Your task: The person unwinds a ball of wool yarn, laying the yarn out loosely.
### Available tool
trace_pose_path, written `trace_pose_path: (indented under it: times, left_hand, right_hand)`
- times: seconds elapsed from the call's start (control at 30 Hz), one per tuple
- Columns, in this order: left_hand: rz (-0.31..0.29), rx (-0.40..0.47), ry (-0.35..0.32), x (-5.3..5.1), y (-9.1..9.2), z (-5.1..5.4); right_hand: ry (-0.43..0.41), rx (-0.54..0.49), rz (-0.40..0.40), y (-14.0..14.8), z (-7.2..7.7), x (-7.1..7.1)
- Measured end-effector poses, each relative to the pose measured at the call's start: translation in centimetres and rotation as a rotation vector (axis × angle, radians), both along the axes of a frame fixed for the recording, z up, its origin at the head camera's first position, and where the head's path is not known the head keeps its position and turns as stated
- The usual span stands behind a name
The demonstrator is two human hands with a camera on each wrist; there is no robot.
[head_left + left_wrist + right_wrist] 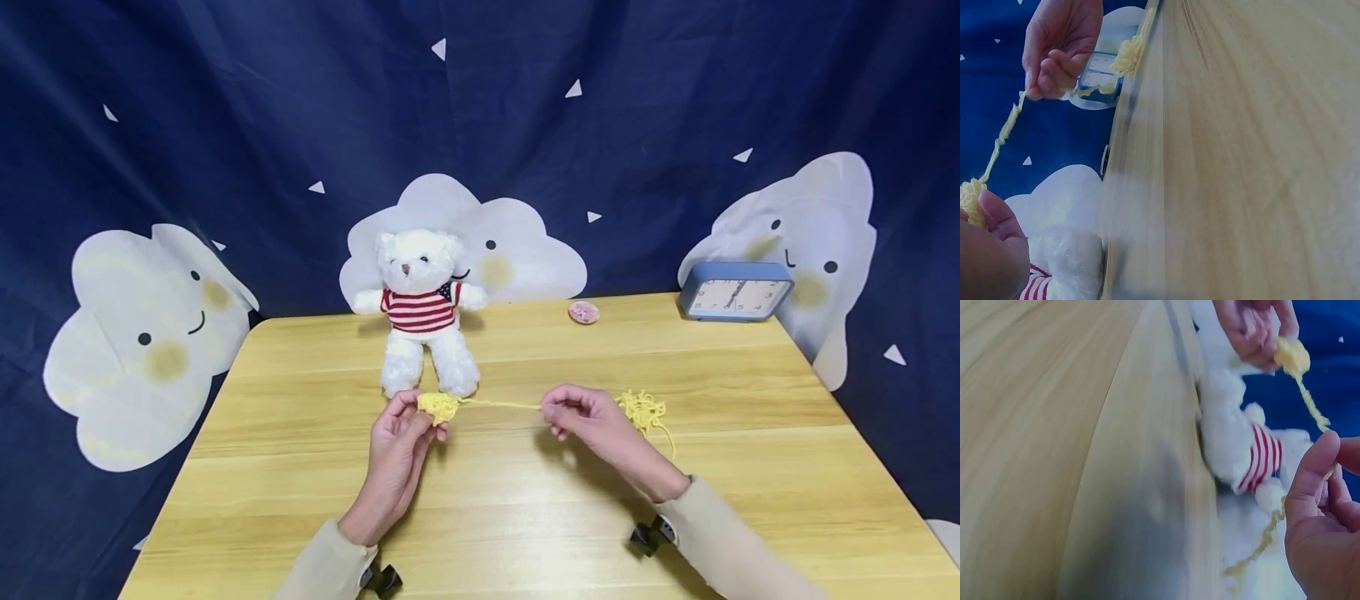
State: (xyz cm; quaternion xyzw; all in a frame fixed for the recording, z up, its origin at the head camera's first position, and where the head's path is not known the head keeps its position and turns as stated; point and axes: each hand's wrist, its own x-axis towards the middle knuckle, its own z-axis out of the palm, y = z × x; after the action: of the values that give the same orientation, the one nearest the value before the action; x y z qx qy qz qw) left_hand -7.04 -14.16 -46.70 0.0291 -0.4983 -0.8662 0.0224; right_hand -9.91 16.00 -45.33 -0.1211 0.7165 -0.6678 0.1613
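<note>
I see 2 pinches from here: left hand (401, 442) on the yarn bundle (438, 406), right hand (588, 417) on the strand (498, 404) stretched between them! Just beside the right grip lies a loose yarn pile (642, 409) (the white bear (423, 310) is just beyond the left grip).

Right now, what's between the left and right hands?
A yellow yarn strand, running from the bundle in the left hand to the right hand; the head view shows it.
</note>
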Motion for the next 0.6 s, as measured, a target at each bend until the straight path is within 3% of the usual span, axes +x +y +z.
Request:
trace_pose_path:
  times: [0.4,0.6]
  left_hand:
    - [0.012,0.012,0.021,0.0,-0.1,0.0]
    - [0.016,0.02,0.033,0.1,-0.1,-0.1]
  right_hand:
    - [-0.016,0.03,-0.238,6.7,0.7,0.2]
    - [-0.041,0.005,-0.341,9.8,0.1,0.1]
